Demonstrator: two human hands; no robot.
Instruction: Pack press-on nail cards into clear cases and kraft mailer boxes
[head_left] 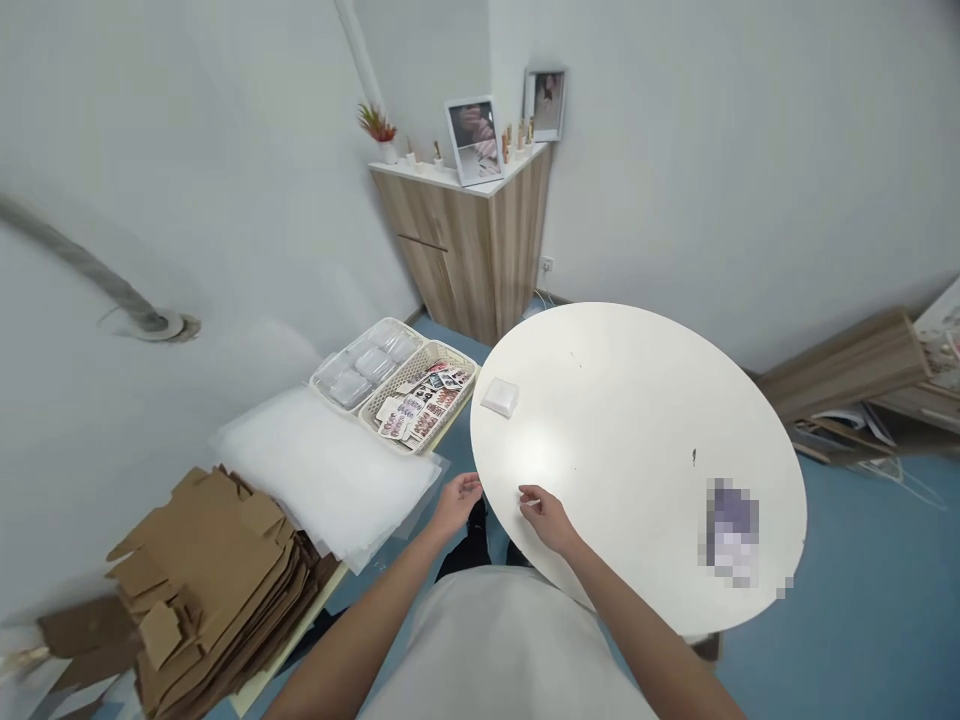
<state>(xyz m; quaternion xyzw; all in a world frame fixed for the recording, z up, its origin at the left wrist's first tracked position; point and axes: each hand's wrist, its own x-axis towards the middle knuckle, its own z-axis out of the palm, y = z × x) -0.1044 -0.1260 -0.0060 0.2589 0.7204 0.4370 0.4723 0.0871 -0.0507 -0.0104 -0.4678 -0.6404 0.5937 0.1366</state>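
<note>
My left hand (456, 503) hovers by the near left edge of a round white table (637, 400), its fingers loosely bent and apart, with nothing visible in them. Over the table's near edge is my right hand (547, 516), also empty, the fingers a little curled and the thumb apart from them. A small stack of clear plastic packets (500, 397) lies on the table beyond both hands, touched by neither.
Left of the table stand a white basket of printed nail-sticker cards (424, 410) and a basket of clear packages (356, 375). Nearer are translucent plastic sheets (322, 460) and stacked flat cardboard boxes (217, 570). A wooden cabinet (472, 250) fills the corner. A pixelated purple item (733, 530) lies on the table.
</note>
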